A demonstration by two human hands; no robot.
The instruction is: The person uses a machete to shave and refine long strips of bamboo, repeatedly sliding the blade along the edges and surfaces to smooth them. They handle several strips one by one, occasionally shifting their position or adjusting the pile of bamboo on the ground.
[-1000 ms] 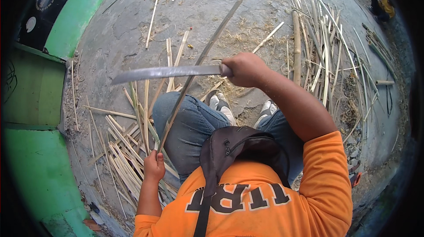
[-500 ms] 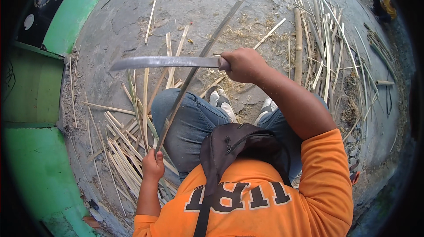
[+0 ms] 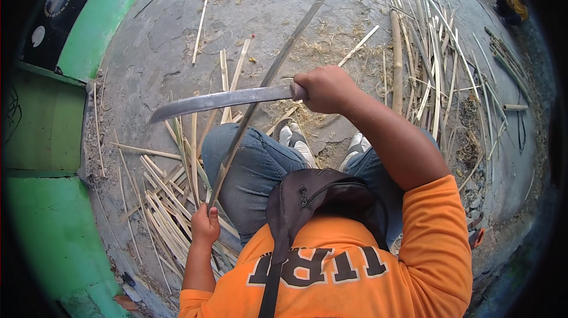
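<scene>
My right hand (image 3: 326, 89) is closed round the handle of a machete (image 3: 222, 100), whose long curved blade points left. The blade lies across a long bamboo strip (image 3: 278, 63) that slants from the lower left up to the far edge of the view. At the strip's near end, my left hand (image 3: 205, 225) grips it beside my left knee. Whether the blade's edge touches the strip or hovers over it, I cannot tell. Many split bamboo slats (image 3: 168, 211) lie heaped near my left hand.
Thick bamboo poles (image 3: 397, 63) and thin strips (image 3: 441, 75) lie on the concrete ground at the right. More cut canes (image 3: 509, 66) rest at the far right. A green wall (image 3: 53, 229) borders the left side. Fibre shavings (image 3: 313, 45) are scattered ahead of my shoes (image 3: 296, 140).
The machete's blade has tilted, its tip dropping lower and nearer to me, and my right hand has shifted slightly. My left hand stays on the bamboo strip.
</scene>
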